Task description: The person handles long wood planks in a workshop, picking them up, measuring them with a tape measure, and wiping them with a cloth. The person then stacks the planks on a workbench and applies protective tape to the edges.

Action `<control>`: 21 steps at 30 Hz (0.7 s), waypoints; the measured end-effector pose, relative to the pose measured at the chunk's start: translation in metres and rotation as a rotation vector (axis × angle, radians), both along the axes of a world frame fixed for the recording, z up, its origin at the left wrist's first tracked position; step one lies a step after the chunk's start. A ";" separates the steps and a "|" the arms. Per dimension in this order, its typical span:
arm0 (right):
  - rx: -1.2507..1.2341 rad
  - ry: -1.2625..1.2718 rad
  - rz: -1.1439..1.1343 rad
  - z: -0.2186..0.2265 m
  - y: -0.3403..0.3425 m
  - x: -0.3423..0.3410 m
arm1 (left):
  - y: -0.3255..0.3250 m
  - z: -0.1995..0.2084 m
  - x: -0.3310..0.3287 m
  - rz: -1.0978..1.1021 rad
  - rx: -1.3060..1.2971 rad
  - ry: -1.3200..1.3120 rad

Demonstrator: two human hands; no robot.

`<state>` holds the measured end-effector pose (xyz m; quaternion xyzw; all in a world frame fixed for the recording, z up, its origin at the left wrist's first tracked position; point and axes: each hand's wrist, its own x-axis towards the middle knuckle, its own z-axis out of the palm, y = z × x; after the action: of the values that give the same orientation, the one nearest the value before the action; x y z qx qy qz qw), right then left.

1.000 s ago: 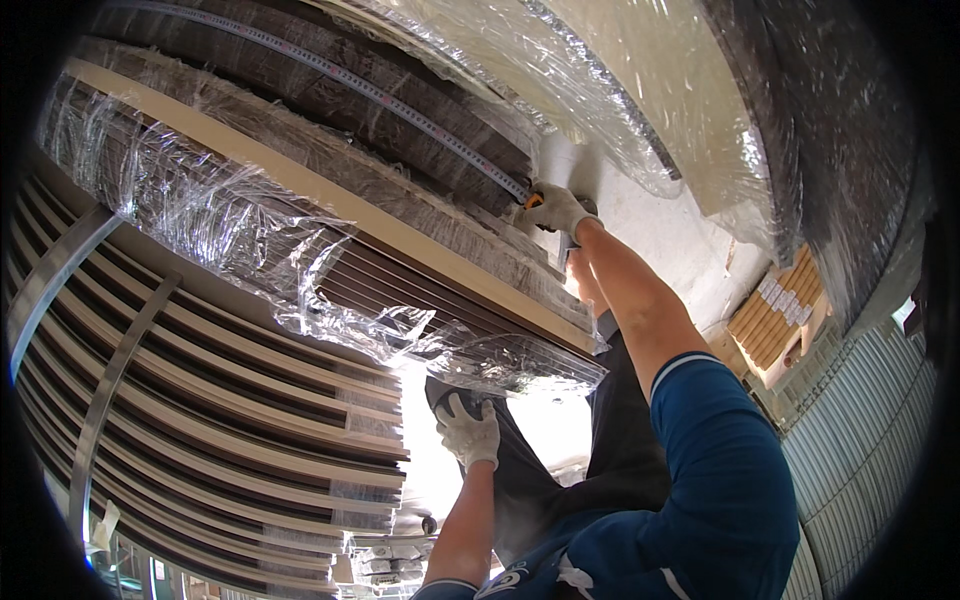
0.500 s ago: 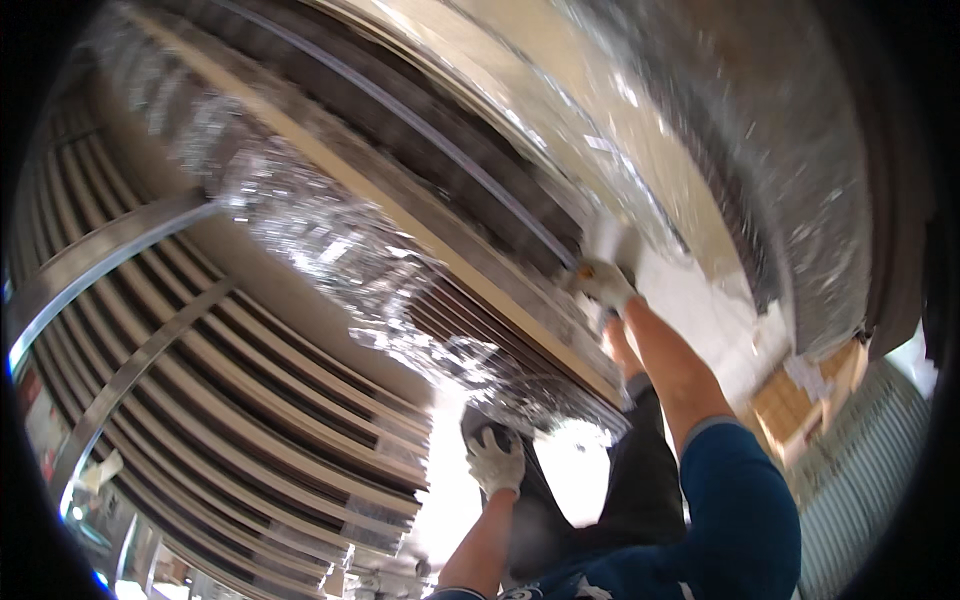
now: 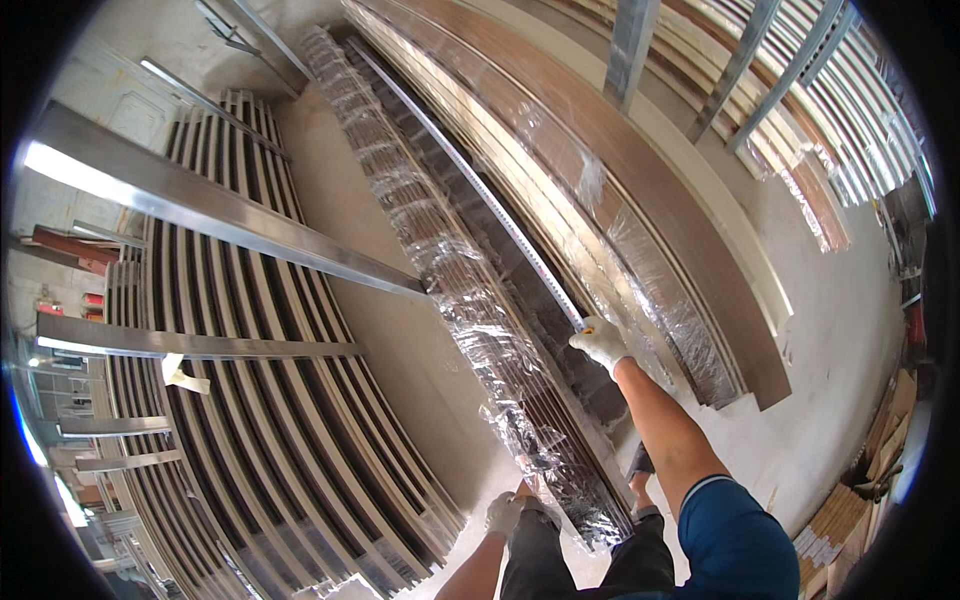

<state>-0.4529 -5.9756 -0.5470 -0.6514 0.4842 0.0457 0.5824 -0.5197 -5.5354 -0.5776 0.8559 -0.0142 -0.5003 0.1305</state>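
Right hand (image 3: 601,341), gloved, closed around thin metal strip (image 3: 470,180) atop plastic-wrapped slat bundle (image 3: 480,330). Left hand (image 3: 503,513) grips bundle's near end.

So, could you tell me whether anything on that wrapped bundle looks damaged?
Yes: the clear plastic wrap on the bundle of long dark slats is torn and crumpled near its end, by the left hand, baring the slats.

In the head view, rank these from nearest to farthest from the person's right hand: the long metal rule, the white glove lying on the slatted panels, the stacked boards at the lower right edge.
From the right hand:
1. Long metal rule: its near end is at the hand, running up and left.
2. Stacked boards: lower right, by the edge.
3. White glove: far left, on the slatted panels.
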 end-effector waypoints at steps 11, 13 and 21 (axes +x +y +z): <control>-0.104 -0.027 0.063 0.100 0.045 -0.076 | -0.154 0.084 0.097 0.602 -0.797 0.266; -0.317 -0.094 0.222 0.118 0.076 -0.159 | -0.204 0.104 0.113 0.619 -0.997 0.423; -0.037 0.153 0.126 0.216 0.174 -0.483 | -0.325 0.224 0.130 0.857 -1.524 0.480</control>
<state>-0.9356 -5.8017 -0.3311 -0.6858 0.4861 0.1227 0.5276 -0.3900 -5.8607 -0.3533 0.3423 0.0060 -0.4289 0.8359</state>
